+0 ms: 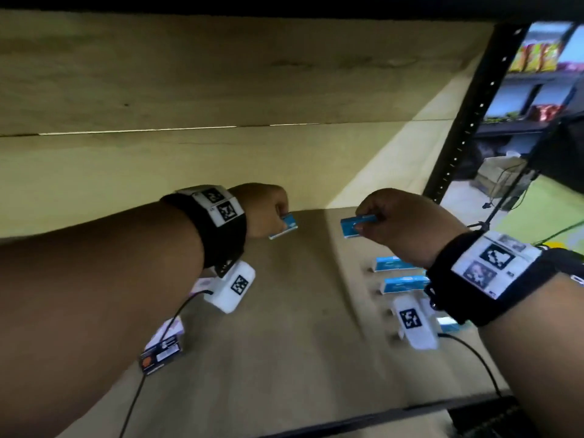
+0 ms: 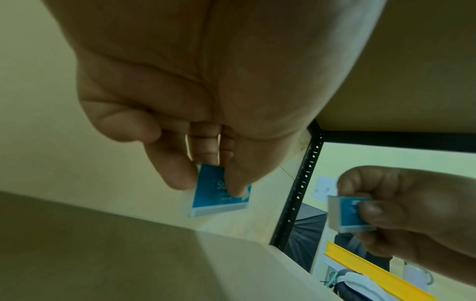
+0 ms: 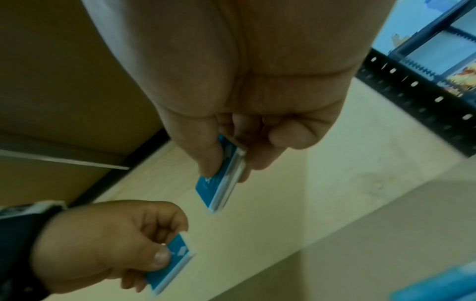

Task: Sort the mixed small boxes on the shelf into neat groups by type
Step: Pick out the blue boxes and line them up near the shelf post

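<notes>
My left hand (image 1: 268, 210) pinches a small blue and white box (image 1: 286, 227) between thumb and fingers, held above the middle of the wooden shelf (image 1: 284, 311). The left wrist view shows that box (image 2: 219, 195) hanging from the fingertips. My right hand (image 1: 401, 222) pinches a second blue box (image 1: 357, 226) of the same kind a little to the right, seen edge-on as the blue box (image 3: 219, 183) in the right wrist view. Two more blue boxes (image 1: 395, 263) (image 1: 404, 283) stand in a row on the shelf under my right wrist. A pink and white box (image 1: 167, 330) and an orange and black box (image 1: 159, 357) sit near my left forearm.
The shelf's back panel (image 1: 189, 90) rises behind both hands. A black perforated upright post (image 1: 467, 121) bounds the shelf on the right. Beyond it stand other racks with colourful packets (image 1: 537, 55). The shelf's front edge (image 1: 347, 418) runs below my arms.
</notes>
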